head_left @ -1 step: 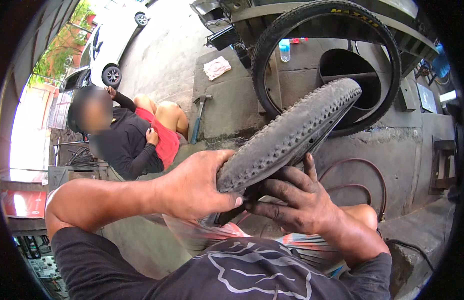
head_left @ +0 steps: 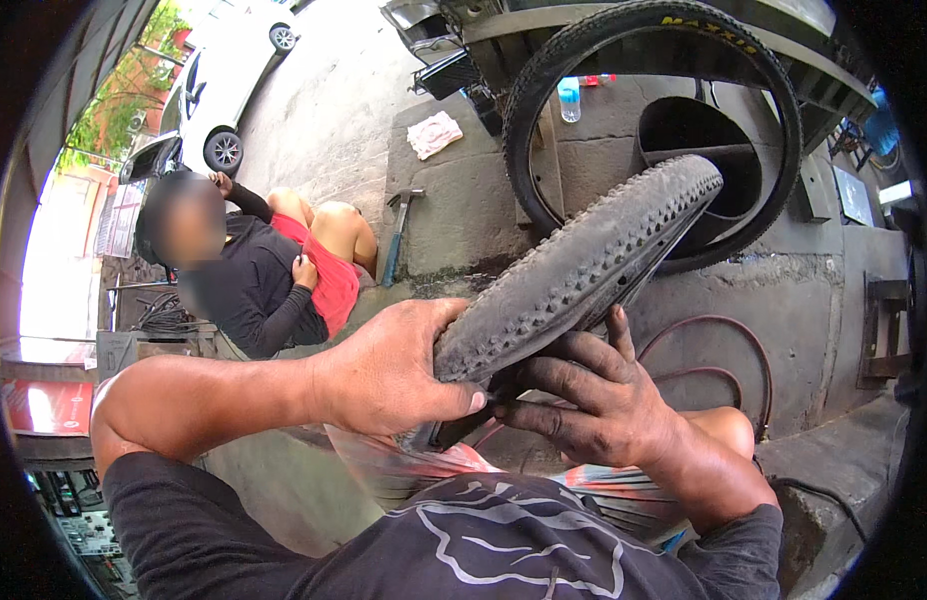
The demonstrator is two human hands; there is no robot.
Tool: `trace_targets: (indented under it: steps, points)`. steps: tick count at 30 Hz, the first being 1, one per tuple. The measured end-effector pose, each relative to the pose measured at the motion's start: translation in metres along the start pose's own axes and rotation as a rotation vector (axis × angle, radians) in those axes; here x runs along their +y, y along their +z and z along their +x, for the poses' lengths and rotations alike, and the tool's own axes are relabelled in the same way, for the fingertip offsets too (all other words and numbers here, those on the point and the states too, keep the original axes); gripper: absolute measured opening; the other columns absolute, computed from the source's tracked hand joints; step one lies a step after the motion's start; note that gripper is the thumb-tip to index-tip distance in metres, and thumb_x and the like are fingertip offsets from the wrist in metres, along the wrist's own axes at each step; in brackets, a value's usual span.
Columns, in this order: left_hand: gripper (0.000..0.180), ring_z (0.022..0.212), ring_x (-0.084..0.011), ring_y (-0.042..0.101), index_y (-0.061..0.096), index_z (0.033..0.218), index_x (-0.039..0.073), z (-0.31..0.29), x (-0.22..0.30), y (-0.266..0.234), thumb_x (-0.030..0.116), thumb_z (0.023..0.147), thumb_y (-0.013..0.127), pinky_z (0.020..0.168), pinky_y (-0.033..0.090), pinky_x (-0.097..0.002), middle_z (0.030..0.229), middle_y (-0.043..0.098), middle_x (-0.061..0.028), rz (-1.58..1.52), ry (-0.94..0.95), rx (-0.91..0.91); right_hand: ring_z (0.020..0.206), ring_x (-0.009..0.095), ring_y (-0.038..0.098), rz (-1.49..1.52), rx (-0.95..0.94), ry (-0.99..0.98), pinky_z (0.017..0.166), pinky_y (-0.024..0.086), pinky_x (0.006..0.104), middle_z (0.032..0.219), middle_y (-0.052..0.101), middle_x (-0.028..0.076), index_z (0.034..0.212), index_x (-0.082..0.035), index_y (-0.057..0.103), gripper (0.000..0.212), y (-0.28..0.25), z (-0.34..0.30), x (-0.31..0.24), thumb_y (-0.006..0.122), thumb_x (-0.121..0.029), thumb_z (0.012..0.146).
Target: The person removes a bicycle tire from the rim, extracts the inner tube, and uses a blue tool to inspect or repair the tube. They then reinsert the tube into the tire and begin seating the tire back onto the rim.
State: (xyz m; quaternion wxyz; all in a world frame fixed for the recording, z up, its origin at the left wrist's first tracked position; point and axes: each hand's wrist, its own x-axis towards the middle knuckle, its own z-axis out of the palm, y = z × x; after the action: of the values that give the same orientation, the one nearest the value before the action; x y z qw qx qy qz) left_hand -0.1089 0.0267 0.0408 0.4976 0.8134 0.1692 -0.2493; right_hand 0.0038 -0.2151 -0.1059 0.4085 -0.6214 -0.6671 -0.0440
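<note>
A worn black bicycle tyre [head_left: 584, 255] with a knobbly tread slants up and away from my lap. My left hand [head_left: 399, 365] is closed around its near end, the thumb lying at the tyre's lower edge. My right hand [head_left: 594, 405], its fingers blackened with grime, is curled against the tyre's right side, with fingertips at the inner edge close to my left thumb. What lies under those fingertips is dark and partly hidden. A second bicycle tyre [head_left: 792, 130] with yellow lettering stands upright just beyond.
On the left, a person in a dark top [head_left: 249, 285] and red shorts sits on the ground. Near them lie a hammer [head_left: 396, 240] and a pink cloth [head_left: 434, 135]. A water bottle [head_left: 570, 100] stands farther off. A reddish hose [head_left: 759, 350] curves at right, and white cars are parked behind.
</note>
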Motion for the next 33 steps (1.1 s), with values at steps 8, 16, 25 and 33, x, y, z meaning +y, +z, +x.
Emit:
trace_targets:
  steps: [8,16,25,33]
  points:
    - [0.052,0.112,-0.0421,0.076,0.066,0.127,-0.010,0.006,-0.004,0.000,0.019,0.087,0.083,0.101,0.057,-0.0479,0.113,0.076,-0.0306,0.002,0.050,0.080,0.137,0.026,0.063,0.005,-0.004,0.035,0.139,0.009,0.0672,0.132,0.073,0.000,0.125,-0.029,0.083,0.041,-0.004,0.014,0.003,0.083,-0.029,0.084]
    - [0.049,0.111,-0.0349,0.077,0.065,0.130,-0.004,0.001,0.003,0.009,0.013,0.088,0.082,0.099,0.059,-0.0460,0.114,0.076,-0.0246,0.290,-0.027,0.190,0.136,0.030,0.060,-0.125,-0.022,0.139,0.133,0.019,0.0770,0.131,0.069,0.007,0.121,-0.028,0.083,0.033,0.001,0.018,-0.017,0.077,-0.029,0.088]
    - [0.048,0.102,-0.0300,0.077,0.068,0.126,-0.008,0.007,-0.005,-0.008,0.016,0.087,0.082,0.094,0.059,-0.0444,0.107,0.078,-0.0263,0.048,0.035,0.162,0.140,0.034,0.057,-0.133,-0.121,0.144,0.131,0.021,0.0787,0.133,0.066,0.010,0.127,-0.030,0.082,0.038,-0.009,0.037,-0.020,0.074,-0.027,0.091]
    - [0.050,0.090,-0.0211,0.071,0.068,0.127,-0.009,0.012,-0.012,-0.009,0.016,0.086,0.081,0.088,0.060,-0.0405,0.097,0.078,-0.0185,-0.181,-0.031,0.061,0.140,0.029,0.061,-0.029,-0.081,0.108,0.135,0.017,0.0731,0.134,0.070,0.004,0.127,-0.032,0.083,0.041,-0.009,0.027,-0.002,0.076,-0.025,0.088]
